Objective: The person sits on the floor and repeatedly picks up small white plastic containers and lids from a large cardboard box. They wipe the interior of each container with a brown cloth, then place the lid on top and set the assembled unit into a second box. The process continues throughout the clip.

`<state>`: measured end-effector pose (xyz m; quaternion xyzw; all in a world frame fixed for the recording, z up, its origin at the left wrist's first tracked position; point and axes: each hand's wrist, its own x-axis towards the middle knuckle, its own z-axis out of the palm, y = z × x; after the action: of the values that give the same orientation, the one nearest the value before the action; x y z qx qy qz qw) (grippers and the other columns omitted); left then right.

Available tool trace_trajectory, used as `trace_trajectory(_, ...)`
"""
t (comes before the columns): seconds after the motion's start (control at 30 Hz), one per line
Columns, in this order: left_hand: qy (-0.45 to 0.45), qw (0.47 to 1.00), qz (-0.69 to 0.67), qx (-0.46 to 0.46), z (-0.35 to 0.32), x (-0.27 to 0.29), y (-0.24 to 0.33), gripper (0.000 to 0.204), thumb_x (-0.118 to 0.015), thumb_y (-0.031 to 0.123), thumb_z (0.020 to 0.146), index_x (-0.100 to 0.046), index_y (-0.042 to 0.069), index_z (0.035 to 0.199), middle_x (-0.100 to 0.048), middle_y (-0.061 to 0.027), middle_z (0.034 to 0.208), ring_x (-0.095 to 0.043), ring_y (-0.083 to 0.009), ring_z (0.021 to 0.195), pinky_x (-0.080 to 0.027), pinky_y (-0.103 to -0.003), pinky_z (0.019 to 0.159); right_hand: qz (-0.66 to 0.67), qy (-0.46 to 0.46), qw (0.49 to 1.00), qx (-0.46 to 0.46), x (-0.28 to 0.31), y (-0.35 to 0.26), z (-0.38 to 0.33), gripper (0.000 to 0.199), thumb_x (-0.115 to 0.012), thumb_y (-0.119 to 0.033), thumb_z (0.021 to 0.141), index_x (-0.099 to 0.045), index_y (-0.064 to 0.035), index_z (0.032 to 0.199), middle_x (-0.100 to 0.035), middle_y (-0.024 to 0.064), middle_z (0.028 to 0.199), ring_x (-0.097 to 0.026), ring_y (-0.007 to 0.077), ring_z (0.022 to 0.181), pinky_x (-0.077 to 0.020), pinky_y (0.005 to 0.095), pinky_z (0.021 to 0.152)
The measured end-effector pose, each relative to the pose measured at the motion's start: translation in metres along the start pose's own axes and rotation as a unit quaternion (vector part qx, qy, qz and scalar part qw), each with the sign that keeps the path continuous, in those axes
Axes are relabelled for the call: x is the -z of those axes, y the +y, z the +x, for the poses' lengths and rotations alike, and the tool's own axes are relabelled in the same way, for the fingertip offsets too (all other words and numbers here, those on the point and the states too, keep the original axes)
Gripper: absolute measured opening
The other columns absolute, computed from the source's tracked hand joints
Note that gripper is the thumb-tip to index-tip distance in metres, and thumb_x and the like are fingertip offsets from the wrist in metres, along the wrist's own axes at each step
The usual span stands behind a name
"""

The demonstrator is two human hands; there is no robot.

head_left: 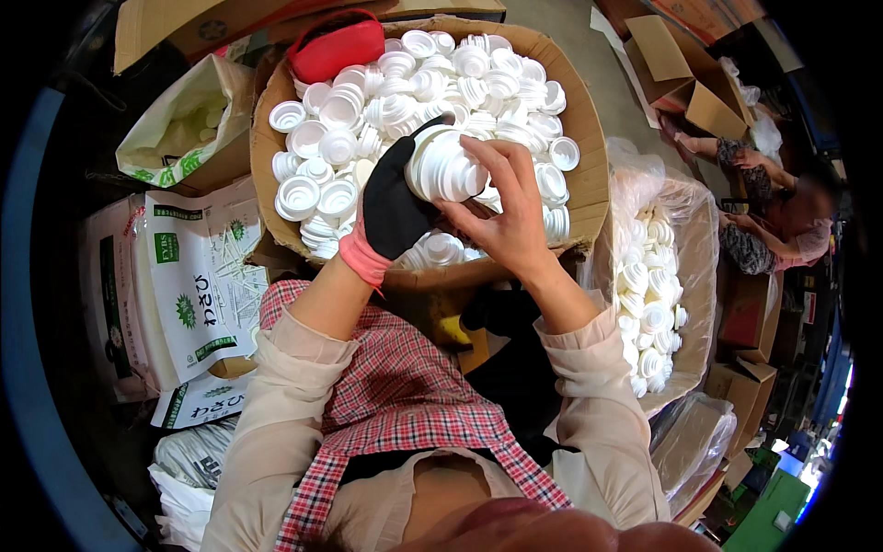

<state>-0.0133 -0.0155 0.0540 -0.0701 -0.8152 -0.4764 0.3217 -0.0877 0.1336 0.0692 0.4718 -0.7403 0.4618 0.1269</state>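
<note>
Over a big cardboard box [593,138] full of white plastic pieces [340,110], I hold up a white ringed plastic piece [440,166], round and stepped like a cap; it may be several stacked together. My left hand [394,201], in a black glove with a pink cuff, is wrapped round its left side. The bare thumb and fingers of my right hand [515,213] close on its right side. The left fingers are mostly hidden behind the piece.
A red pouch [338,48] lies at the box's far left corner. To the right stands a plastic-lined box [694,230] with similar white pieces. Bags, one a white sack [147,143], crowd the left. Another person [763,221] sits at far right near an open carton [713,110].
</note>
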Motion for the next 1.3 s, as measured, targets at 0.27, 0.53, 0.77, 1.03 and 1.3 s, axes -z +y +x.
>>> trace_trajectory(0.27,-0.009,0.982,-0.16,0.104,0.0,-0.001,-0.001,0.064,-0.076,0.008,0.07,-0.05,-0.001,0.128,-0.058,-0.0153,0.123,-0.059,-0.0283,0.11,-0.046,-0.033,0.095,0.031,-0.03,0.999,-0.032,0.001,-0.004,-0.001,0.061,-0.078,-0.005,0.064,-0.057,-0.0078,0.122,-0.052,0.0122,0.108,-0.053,0.0302,0.098,-0.0468,0.0356,0.079)
trace_trajectory(0.53,0.007,0.869,-0.435,0.237,-0.002,-0.002,0.003,0.058,-0.067,0.008,0.082,-0.043,0.001,0.135,-0.056,-0.0104,0.124,-0.058,-0.0195,0.107,-0.047,-0.03,0.091,0.012,-0.029,0.999,0.0,-0.001,-0.001,-0.001,0.063,-0.077,-0.005,0.064,-0.057,-0.0075,0.123,-0.051,0.0129,0.108,-0.052,0.0289,0.096,-0.0468,0.0336,0.077)
trace_trajectory(0.77,-0.002,0.852,-0.451,0.267,-0.001,-0.007,0.006,0.06,-0.065,0.008,0.084,-0.041,0.003,0.139,-0.055,-0.0072,0.123,-0.056,-0.0138,0.105,-0.048,-0.027,0.088,0.292,0.02,0.935,-0.199,-0.009,0.006,-0.001,0.056,-0.067,-0.028,0.085,-0.045,-0.0036,0.131,-0.051,0.0123,0.113,-0.05,0.0234,0.106,-0.042,0.0339,0.091)
trace_trajectory(1.03,0.009,0.912,-0.291,0.288,-0.049,-0.048,-0.049,0.055,-0.061,0.004,0.087,-0.04,0.0,0.137,-0.051,-0.0111,0.129,-0.053,-0.0195,0.114,-0.044,-0.033,0.095,0.294,0.146,0.891,-0.315,-0.034,0.02,0.003,0.056,-0.042,-0.049,0.096,-0.063,0.0024,0.099,-0.059,0.0063,0.089,-0.051,0.0172,0.085,-0.0397,0.0322,0.08)
trace_trajectory(1.3,-0.056,0.982,-0.134,0.121,-0.01,-0.027,-0.029,0.039,-0.056,0.007,0.089,-0.051,-0.001,0.127,-0.052,-0.0185,0.127,-0.054,-0.0296,0.113,-0.044,-0.038,0.096,0.362,-0.049,0.894,-0.258,0.002,0.031,-0.005,0.058,-0.076,-0.027,0.077,-0.051,-0.0009,0.122,-0.06,0.014,0.112,-0.056,0.0219,0.106,-0.043,0.033,0.093)
